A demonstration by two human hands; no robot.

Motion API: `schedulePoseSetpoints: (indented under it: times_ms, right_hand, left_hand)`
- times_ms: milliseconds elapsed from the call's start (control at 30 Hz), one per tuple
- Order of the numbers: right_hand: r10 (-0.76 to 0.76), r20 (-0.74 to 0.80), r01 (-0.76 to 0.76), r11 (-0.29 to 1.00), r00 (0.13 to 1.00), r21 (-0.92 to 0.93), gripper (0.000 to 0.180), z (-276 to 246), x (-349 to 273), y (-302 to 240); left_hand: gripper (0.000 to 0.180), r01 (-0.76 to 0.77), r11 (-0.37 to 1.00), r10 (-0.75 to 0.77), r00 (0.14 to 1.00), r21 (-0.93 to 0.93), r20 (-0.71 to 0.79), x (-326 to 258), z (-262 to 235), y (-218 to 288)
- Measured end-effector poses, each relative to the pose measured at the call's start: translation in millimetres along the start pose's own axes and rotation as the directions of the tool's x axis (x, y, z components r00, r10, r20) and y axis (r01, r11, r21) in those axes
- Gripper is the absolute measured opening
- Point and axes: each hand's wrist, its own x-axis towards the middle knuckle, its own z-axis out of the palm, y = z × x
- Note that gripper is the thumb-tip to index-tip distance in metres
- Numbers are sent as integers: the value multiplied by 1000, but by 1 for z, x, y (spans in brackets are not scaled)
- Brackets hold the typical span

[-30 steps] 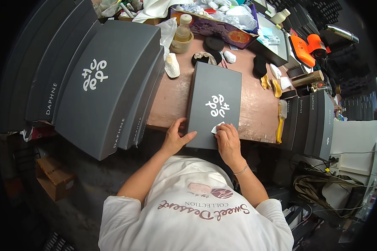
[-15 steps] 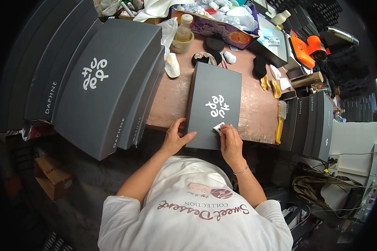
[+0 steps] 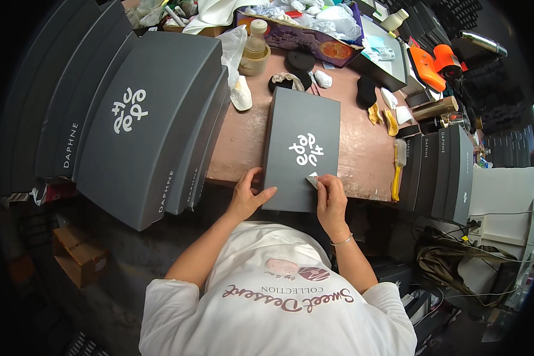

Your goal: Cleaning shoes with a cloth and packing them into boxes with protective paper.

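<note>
A dark grey shoebox [image 3: 286,121] with a white printed mark on its lid lies on the worktable in front of me. My left hand [image 3: 247,194] rests against its near left edge, thumb over the lid and fingers spread along the side. At the lid's lower right, my right hand [image 3: 332,203] pinches a small pale flat piece [image 3: 312,180] with a pointed corner between thumb and fingers. That piece touches or nearly touches the lid just below the printed mark. What exactly it is, I cannot make out.
Large grey shoeboxes [image 3: 154,107] are stacked at the left, more boxes [image 3: 454,172] at the right. Behind stand a bottle in a cup [image 3: 255,50] and a purple carton [image 3: 305,41] of crumpled paper. A yellow-handled brush [image 3: 396,178] lies near the table's right side.
My right hand has shifted slightly to the right, and the pale piece in its fingers has tilted. My left hand stays at the box's edge.
</note>
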Motion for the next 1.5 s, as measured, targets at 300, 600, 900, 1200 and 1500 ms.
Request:
schedulePoseSetpoints:
  times_ms: [300,600,900,1200,1500]
  right_hand:
    - [261,-60,-245,949,964,197,5,-1,-5,14]
    - [512,-48,-344,642,858,685,12,1,-14,34]
    - [713,-184,11,240,676,971,19,-43,-77,82]
    - [737,-647,-901,395,194,180,24,-43,-361,297]
    - [935,-343,-963,-7,89,-269,43,-22,-412,408]
  left_hand:
    - [74,7,1000,-7,1000,1,9,1,1,-5]
    - [69,25,991,-22,999,-133,24,-1,5,-8]
    - [71,98,990,-103,994,-98,-45,2,-16,-43]
    - [65,281,959,-282,959,27,34,-1,-14,-4]
    - [55,353,930,-345,935,101,-87,-15,7,21]
